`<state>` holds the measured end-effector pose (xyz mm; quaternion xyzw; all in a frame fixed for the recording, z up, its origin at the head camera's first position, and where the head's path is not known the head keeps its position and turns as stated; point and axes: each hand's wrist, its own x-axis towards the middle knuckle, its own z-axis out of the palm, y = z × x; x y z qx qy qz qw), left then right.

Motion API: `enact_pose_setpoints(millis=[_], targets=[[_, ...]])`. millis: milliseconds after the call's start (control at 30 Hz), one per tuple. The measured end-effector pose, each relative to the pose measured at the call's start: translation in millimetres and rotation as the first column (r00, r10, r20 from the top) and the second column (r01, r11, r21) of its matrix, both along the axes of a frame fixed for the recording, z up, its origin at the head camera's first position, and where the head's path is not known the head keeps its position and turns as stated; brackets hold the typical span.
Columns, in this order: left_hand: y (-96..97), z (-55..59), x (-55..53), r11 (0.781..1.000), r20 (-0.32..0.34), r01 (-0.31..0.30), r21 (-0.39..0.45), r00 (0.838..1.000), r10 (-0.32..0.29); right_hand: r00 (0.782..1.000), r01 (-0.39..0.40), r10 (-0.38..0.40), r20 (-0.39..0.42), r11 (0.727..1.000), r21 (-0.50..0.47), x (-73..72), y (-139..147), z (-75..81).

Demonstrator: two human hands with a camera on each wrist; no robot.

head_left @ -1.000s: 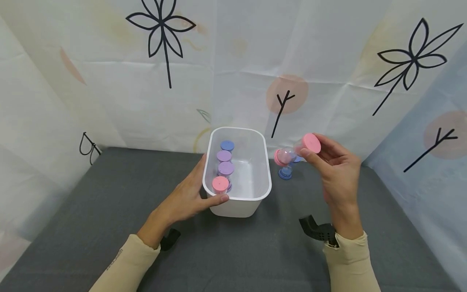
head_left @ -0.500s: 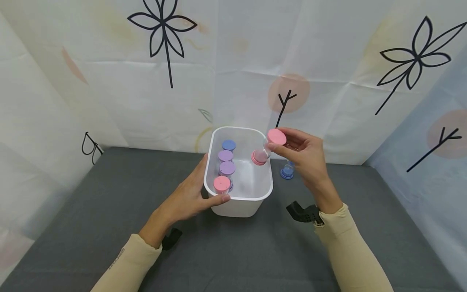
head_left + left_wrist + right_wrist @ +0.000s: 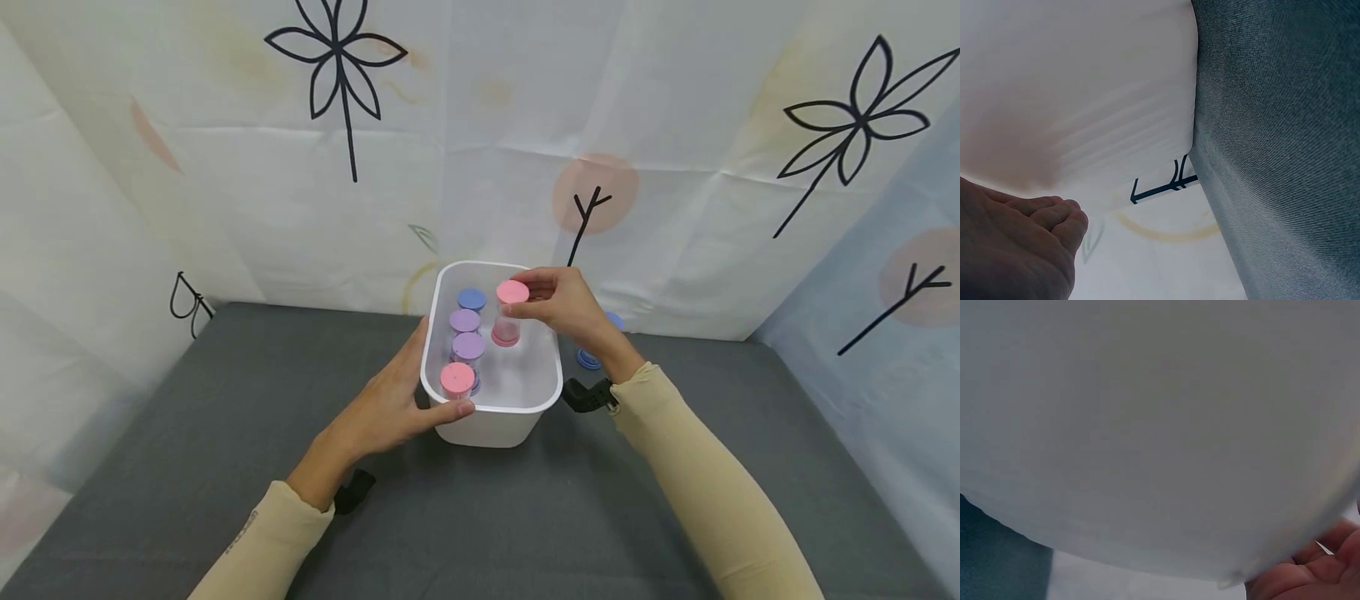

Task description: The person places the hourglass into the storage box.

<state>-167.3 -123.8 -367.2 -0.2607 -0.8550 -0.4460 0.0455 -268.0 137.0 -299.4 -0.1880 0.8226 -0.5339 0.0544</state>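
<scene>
A white plastic bin (image 3: pixel 491 427) stands on the grey table. Along its left inner side is a row of sand timers: a blue-capped timer (image 3: pixel 472 299) at the back, purple-capped timers (image 3: pixel 468 347) in the middle, a pink-capped timer (image 3: pixel 457 380) in front. My left hand (image 3: pixel 386 408) grips the bin's left front corner, thumb at the front rim; in the left wrist view its fingers (image 3: pixel 1060 219) lie along the outer wall. My right hand (image 3: pixel 558 304) pinches another pink sand timer (image 3: pixel 507 321) by its top, nearly upright inside the bin, right of the row.
A blue sand timer (image 3: pixel 589 359) lies or stands right of the bin, partly hidden by my right wrist. The patterned white cloth (image 3: pixel 495 192) rises close behind the bin. The bin's wall (image 3: pixel 1147 437) fills most of the right wrist view.
My right hand has carried the pink sand timer leftward from beside the bin, over its right rim and into it, turning it from slanted to nearly upright. My left hand keeps its grip.
</scene>
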Motion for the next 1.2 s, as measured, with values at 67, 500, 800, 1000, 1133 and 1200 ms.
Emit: enact_pose_setpoints(millis=[67, 500, 800, 1000, 1133, 1200], targets=[[0.2, -0.1, -0.4, 1.000, -0.004, 0.005, 0.001, 1.000, -0.005, 1.000, -0.014, 0.015, -0.015, 0.999, 0.047, -3.6, -3.9, -1.6], [1.2, -1.0, -0.3, 1.000, -0.001, -0.005, -0.002, 1.000, 0.005, 0.988, -0.025, 0.078, -0.132, 0.933, 0.360, -6.0, -16.9, -3.8], [1.4, -2.0, -0.6, 1.000, -0.017, -0.010, -0.012, 1.000, 0.010, 0.978, 0.038, 0.062, -0.200, 0.886, 0.462, -8.9, -25.1, -9.0], [0.8, -2.9, -0.3, 1.000, -0.001, -0.017, -0.017, 1.000, 0.017, 0.976, 0.080, 0.038, -0.215, 0.854, 0.514, -9.0, -31.1, -13.4], [1.0, -2.6, -0.3, 1.000, 0.001, -0.015, -0.013, 1.000, 0.015, 0.973, 0.103, 0.031, -0.228, 0.827, 0.552, -8.1, -33.1, -13.9], [1.0, -2.1, -0.5, 1.000, -0.003, -0.014, -0.014, 1.000, 0.014, 0.972, 0.109, 0.032, -0.235, 0.820, 0.561, -7.7, -33.8, -13.9]])
